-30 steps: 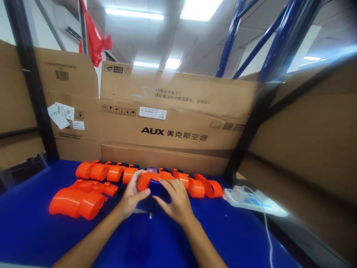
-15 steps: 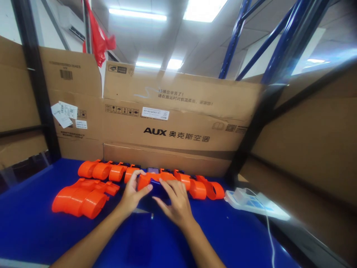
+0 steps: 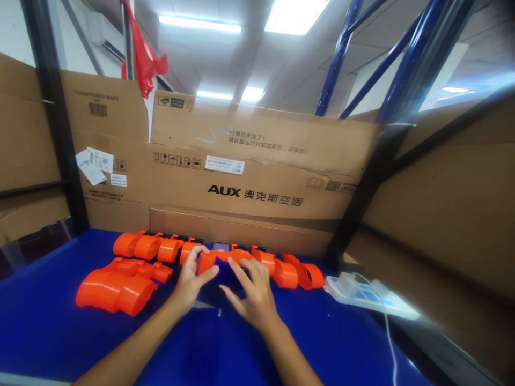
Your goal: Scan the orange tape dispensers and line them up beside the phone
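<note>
My left hand (image 3: 193, 276) is closed on an orange plastic part (image 3: 207, 261), its thumb on the near side and its fingers behind. A dark blue piece (image 3: 225, 271) sits against that part, facing me; how they join I cannot make out. My right hand (image 3: 255, 289) is beside it, fingers apart, with the index fingertip touching the upper edge of the held part. Its thumb points left, free of the part. Further back, a row of orange ring-shaped parts (image 3: 147, 247) with dark pieces behind them runs along the table, partly hidden by my hands.
More orange parts (image 3: 116, 287) lie nested at the left of the blue table (image 3: 322, 348). A white power strip (image 3: 370, 295) with a plug and cable lies at the right edge. Cardboard (image 3: 257, 209) walls off the back; a phone-like object (image 3: 221, 246) rests before it.
My right index finger has shifted slightly up and left along the held part, with its fingers a little more spread. My left hand keeps its hold; the view tilts very slightly.
</note>
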Demonstrator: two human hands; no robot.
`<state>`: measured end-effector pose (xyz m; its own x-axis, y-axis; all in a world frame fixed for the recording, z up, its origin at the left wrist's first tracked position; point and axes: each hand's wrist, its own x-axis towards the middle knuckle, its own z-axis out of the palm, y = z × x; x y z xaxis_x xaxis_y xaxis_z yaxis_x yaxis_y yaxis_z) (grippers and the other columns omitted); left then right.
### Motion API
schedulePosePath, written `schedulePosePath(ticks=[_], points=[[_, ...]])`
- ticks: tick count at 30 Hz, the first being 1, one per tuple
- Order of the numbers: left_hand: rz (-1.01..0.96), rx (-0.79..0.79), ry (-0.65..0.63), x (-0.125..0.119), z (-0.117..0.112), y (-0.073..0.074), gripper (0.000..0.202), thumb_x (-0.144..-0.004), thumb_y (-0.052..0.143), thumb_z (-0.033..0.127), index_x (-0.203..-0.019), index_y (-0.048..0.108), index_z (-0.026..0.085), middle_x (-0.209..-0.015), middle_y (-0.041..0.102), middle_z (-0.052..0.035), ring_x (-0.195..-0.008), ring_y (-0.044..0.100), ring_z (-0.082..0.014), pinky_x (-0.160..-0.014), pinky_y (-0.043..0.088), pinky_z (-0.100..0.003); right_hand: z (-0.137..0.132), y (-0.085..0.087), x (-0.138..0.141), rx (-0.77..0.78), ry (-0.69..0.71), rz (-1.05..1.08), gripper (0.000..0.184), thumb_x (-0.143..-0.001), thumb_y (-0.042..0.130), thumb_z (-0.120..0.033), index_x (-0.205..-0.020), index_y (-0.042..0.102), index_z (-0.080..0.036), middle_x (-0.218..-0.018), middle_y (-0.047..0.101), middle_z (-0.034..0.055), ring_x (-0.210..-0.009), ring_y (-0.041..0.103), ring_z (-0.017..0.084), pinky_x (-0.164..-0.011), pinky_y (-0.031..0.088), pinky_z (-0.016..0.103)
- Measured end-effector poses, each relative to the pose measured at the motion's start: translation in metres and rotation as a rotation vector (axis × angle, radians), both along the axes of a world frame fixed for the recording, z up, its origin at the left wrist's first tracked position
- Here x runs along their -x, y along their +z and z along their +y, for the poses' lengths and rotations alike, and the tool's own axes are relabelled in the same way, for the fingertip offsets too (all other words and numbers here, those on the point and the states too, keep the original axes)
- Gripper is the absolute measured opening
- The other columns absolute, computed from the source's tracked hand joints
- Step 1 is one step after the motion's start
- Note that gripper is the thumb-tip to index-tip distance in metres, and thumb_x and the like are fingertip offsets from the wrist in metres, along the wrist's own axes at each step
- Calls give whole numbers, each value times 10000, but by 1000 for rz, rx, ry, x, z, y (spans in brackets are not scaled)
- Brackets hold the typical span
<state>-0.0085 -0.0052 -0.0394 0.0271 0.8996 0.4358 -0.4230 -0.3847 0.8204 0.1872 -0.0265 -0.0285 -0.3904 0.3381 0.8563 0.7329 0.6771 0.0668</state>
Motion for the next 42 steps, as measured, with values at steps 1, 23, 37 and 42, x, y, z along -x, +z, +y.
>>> schedulePosePath(ticks=[1,23,37,42], points=[[3,1,-7,0,1,-1,464,-736,810,276,-1103,526,248,-1051,669,-19,-1042,636,-225,-949,439,-336,0,0,0,3,-3,-1,696,-855,730,-341,-1481,434,-268,-1196,595,137,-1121,568,319,-919,495,503],[384,-125,-293,-7,3,-26,914,-737,827,367,-1519,363,280,-1420,545,-129,-1205,562,-334,-996,463,-478,16,-5,8,999,337,1098,715,-824,466,-799,-967,736,-152,-842,759,96,-762,698,282,-688,553,357],[222,89,19,-3,18,-21,791,-761,771,475,-1422,401,246,-929,652,-38,-738,650,-178,-699,531,-309,5,-14,15,739,366,451,854,-825,738,-445,-1540,297,-293,-1589,332,111,-1466,307,306,-1188,266,516],[521,-96,133,12,14,-8,557,-893,612,475,-1378,511,220,-987,699,-83,-894,671,-240,-852,516,-404,8,-14,18,722,414,486,807,-798,769,-352,-1480,348,-260,-1409,547,138,-1204,612,276,-1015,504,446]])
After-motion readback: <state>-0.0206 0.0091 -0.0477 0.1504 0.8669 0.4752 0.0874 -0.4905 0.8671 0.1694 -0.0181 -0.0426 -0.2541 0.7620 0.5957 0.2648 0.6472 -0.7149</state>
